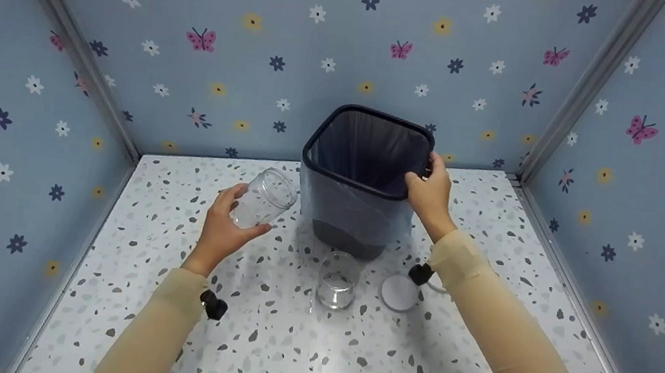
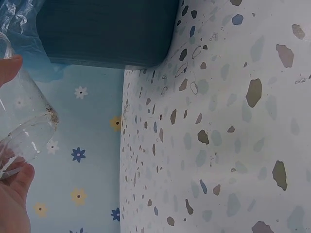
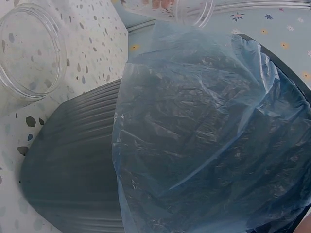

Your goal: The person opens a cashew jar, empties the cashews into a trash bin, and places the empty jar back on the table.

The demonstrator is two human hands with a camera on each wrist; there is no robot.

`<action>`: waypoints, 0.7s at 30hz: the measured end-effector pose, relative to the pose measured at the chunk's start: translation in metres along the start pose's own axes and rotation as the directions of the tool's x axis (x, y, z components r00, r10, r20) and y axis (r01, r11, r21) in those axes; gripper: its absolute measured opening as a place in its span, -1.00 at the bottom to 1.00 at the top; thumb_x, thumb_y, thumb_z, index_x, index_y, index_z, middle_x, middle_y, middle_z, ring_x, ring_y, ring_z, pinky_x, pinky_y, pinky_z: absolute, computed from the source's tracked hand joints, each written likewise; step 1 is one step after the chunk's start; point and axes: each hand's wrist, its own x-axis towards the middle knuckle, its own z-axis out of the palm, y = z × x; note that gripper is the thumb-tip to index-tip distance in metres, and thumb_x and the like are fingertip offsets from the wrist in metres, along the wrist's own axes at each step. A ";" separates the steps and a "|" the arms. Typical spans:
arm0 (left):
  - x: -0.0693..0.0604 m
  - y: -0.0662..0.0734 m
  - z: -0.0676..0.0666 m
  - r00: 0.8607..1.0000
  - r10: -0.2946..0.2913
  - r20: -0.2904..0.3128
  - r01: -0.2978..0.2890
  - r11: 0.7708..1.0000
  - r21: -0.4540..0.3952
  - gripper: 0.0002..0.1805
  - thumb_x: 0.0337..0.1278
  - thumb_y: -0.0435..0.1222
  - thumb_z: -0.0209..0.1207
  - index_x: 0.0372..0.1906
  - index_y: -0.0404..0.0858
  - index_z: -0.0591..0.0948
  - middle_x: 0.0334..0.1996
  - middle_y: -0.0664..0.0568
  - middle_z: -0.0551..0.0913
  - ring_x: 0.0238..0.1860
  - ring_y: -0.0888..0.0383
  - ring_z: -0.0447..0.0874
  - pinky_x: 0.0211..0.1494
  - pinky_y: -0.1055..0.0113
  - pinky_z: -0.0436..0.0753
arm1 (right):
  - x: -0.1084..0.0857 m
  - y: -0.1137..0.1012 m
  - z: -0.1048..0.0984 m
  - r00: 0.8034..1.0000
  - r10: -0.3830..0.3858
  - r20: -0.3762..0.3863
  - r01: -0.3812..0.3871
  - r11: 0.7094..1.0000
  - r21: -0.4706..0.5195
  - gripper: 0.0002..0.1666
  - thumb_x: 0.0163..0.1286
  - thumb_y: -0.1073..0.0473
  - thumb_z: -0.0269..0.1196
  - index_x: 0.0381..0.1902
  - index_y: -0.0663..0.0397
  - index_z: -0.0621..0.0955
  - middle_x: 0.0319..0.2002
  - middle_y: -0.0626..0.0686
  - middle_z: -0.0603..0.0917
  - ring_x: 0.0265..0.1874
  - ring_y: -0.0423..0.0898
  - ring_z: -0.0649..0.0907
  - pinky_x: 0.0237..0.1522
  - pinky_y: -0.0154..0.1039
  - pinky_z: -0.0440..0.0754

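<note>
My left hand (image 1: 224, 227) grips a clear jar (image 1: 261, 202), tilted with its open mouth towards the bin. The left wrist view shows a little brown residue (image 2: 52, 115) in that jar's bottom corner. At the back of the table a dark trash bin (image 1: 345, 243) leans, its black rim (image 1: 363, 188) lined with a thin bluish bag (image 3: 194, 136). My right hand (image 1: 433, 191) pinches the rim at its right side, thumb inside the opening. The held jar is beside the bin, outside its opening. No contents show inside the bin.
In front of the bin a second clear jar (image 1: 335, 292) stands upright without a lid. A pale round lid (image 1: 399, 293) lies to its right, and another lid (image 1: 437, 283) is partly hidden by my right sleeve. Flower-patterned walls (image 1: 323, 43) enclose the speckled table (image 1: 290, 349).
</note>
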 end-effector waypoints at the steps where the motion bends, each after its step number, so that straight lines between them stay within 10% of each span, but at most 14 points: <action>1: -0.001 -0.001 0.001 1.000 -0.004 0.000 0.004 1.000 0.001 0.06 -0.02 -0.27 0.69 0.58 -0.40 0.38 0.46 -0.30 0.49 0.53 -0.23 0.44 0.66 -0.08 0.45 | 0.000 0.000 0.000 1.000 0.000 0.000 0.000 1.000 0.001 -0.12 0.43 0.32 0.09 0.70 0.31 0.21 0.52 0.39 0.45 0.46 0.26 0.53 0.45 0.15 0.59; 21: -0.019 -0.020 0.016 0.998 -0.059 0.009 0.060 0.996 -0.061 0.05 -0.02 -0.28 0.68 0.57 -0.41 0.38 0.47 -0.33 0.48 0.51 -0.31 0.44 0.65 -0.16 0.43 | 0.001 -0.002 0.000 1.000 0.021 -0.005 -0.021 1.000 0.005 -0.11 0.45 0.33 0.11 0.70 0.34 0.18 0.55 0.39 0.42 0.51 0.26 0.50 0.54 0.11 0.54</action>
